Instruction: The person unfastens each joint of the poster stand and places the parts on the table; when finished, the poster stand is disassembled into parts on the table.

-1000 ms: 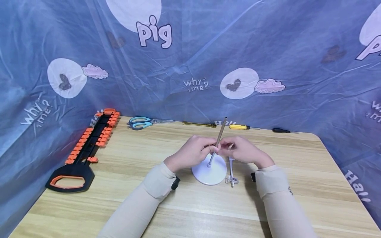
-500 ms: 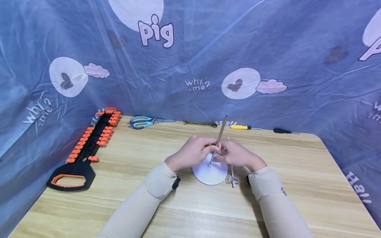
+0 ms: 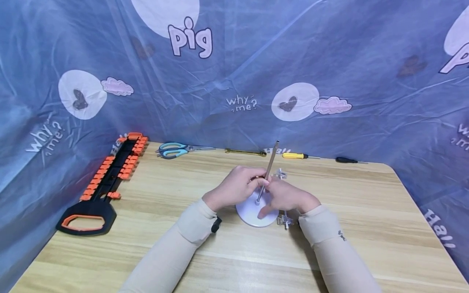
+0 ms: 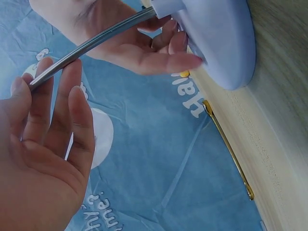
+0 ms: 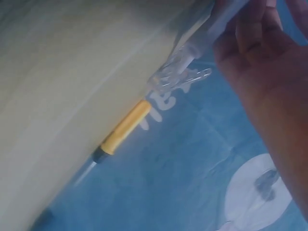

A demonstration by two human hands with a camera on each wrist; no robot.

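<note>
My right hand (image 3: 283,195) has dropped onto the white base (image 3: 249,214).
Fingers spread there — my left hand (image 3: 236,185) pinches the metal rod (image 3: 272,162) (both seem steadier now).

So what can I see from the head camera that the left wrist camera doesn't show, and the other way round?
Only the head view shows the black-and-orange rack, the scissors' blue handles and the pale sleeves. Only the left wrist view shows the palm side of the left hand. Both show the right hand, metal rod, white base and gold wrench.
</note>
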